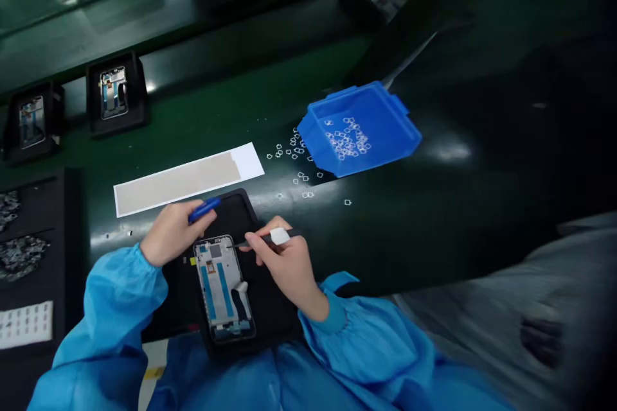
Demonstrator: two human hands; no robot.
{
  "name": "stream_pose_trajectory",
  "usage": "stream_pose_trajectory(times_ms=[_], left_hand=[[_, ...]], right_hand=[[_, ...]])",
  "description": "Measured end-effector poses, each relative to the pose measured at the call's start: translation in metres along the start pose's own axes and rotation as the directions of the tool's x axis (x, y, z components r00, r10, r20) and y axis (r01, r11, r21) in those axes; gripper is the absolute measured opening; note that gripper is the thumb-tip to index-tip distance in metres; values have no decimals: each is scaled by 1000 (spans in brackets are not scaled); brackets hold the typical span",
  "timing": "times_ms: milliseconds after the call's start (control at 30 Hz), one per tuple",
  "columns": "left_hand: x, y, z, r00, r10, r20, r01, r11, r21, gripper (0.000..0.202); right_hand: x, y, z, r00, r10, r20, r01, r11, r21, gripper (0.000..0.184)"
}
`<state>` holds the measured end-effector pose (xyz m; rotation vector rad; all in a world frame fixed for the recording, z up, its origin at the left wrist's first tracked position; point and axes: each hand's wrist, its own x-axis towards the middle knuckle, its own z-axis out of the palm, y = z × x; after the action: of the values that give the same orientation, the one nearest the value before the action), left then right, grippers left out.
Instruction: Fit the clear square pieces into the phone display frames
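From the head camera, the person's left hand (169, 231) is closed around a small blue tool (204, 209), and its grip rests at the top left edge of a black holder (270, 308) that lies on the dark green desk (434, 218) right in front of the person. Inside the holder lies an open phone frame (224, 286), white with two blue strips (its top end points away from the person). The right hand (286, 263) is clenched on a thin black tool with a white band (278, 236), and the tip of that tool touches the top right corner of the phone frame. Both arms wear bright blue sleeves (120, 308). Just behind the hands lies a long white and tan paper strip (187, 178). Farther back and to the right sits a blue tray (359, 128) with many tiny white square rings (347, 140) in it, and more of them are spilled on the desk beside the tray. Along the far left edge stand two more black holders with phone frames (114, 93). At the left edge lies a black tray with small parts (19, 250).
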<state>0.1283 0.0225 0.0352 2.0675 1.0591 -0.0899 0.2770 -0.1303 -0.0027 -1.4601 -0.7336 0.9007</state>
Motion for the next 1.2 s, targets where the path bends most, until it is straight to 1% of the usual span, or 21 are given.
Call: stream_pose_trajectory(times_ms=[67,167,267,367,467,667,767,1100,1200], left_hand=[[-13,-6,10,999,-7,34,5,998,69,33],[-16,-9,18,998,-41,38,37,994,103,33],[-10,-8,16,997,-43,71,35,993,109,33],[-6,-6,13,994,-24,106,11,993,117,30],[-5,-6,12,993,-13,114,-4,990,143,29],[-6,-7,14,994,-21,107,0,980,198,27],[-6,-7,14,993,-14,113,-9,979,204,26],[-7,-7,12,989,6,149,-38,977,211,27],[-7,-7,12,989,12,145,-44,974,222,27]], right_hand=[[-5,5,6,998,-54,-13,53,994,-99,23],[-4,9,10,993,-117,6,116,966,-232,22],[-2,9,12,986,-165,29,166,938,-305,22],[-2,8,15,976,-214,48,217,914,-342,24],[-2,8,18,969,-240,50,241,899,-367,25],[-2,10,19,977,-209,42,209,901,-381,25],[-2,10,19,979,-200,39,200,900,-388,25],[-2,10,20,971,-237,39,234,902,-363,25],[-3,10,20,970,-238,40,236,899,-370,25]])
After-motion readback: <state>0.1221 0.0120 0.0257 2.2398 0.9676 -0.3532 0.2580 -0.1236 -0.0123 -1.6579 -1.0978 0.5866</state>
